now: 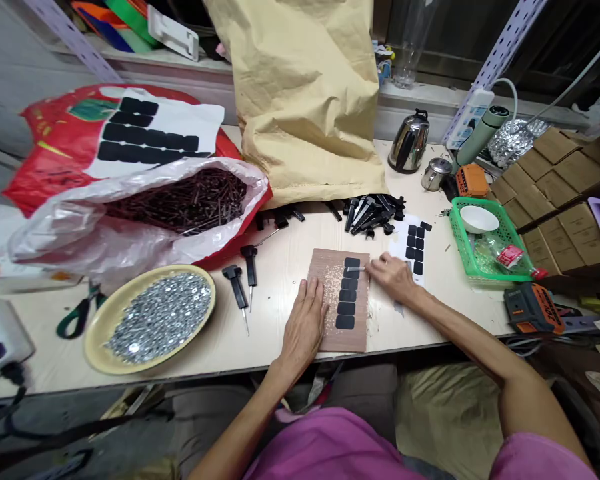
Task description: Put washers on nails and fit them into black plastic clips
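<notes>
A brown board [316,340] lies at the front edge of the table, its left part covered in pale scratches. Along its right side runs a column of several black rounded-square pads [347,308]. My left hand [304,327] rests flat on the board's left edge, fingers stretched out. In my closed right hand [391,276] is a thin, pale blade-like tool [356,269], which reaches left across the upper pads; its exact kind is too small to tell. Just behind that hand is a white sheet [403,230] with more black pads [415,248].
Black plastic handle parts [373,213] are heaped behind the board. On the left are two black-handled tools [237,287], a bowl of washers [160,320], green-handled scissors [77,317] and a red bag [55,127] of screws. A green basket [473,270] and cordless tool battery [533,310] stand right.
</notes>
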The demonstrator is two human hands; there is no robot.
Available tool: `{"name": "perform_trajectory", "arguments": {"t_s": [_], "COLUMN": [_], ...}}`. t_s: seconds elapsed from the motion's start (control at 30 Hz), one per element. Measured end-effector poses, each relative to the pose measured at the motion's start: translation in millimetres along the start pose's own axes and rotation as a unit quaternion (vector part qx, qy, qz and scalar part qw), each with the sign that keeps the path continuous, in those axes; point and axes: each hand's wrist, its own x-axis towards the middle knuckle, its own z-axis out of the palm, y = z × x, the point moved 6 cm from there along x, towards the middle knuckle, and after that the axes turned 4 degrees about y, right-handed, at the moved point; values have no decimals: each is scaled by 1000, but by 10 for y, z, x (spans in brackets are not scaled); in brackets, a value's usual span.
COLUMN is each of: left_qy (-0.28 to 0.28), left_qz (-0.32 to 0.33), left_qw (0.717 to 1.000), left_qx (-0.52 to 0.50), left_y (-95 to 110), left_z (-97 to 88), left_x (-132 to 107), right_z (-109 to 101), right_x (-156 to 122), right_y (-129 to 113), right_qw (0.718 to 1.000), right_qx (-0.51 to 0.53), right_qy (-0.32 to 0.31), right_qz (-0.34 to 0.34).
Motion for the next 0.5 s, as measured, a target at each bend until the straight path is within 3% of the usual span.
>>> {"name": "perform_trajectory", "arguments": {"t_s": [0.1, 0.27, 0.4, 0.5], "left_qy": [3, 9, 2, -1], "left_qz": [8, 1, -1, 0], "left_qw": [1000, 1000, 1000, 1000], "left_qx": [6, 10, 10, 12], "left_y": [-15, -14, -9, -7], "left_z": [17, 1, -3, -7], "left_x": [-6, -9, -13, -12], "right_z": [-12, 3, -7, -35], "right_x": [-147, -138, -187, -149], "right_y": [-218, -76, -267, -46], "right_qw": [991, 996, 990, 999], "right_qx": [94, 85, 109, 44], "right_qy": [11, 18, -19, -20], "right_qz": [-93, 34, -85, -8]}}
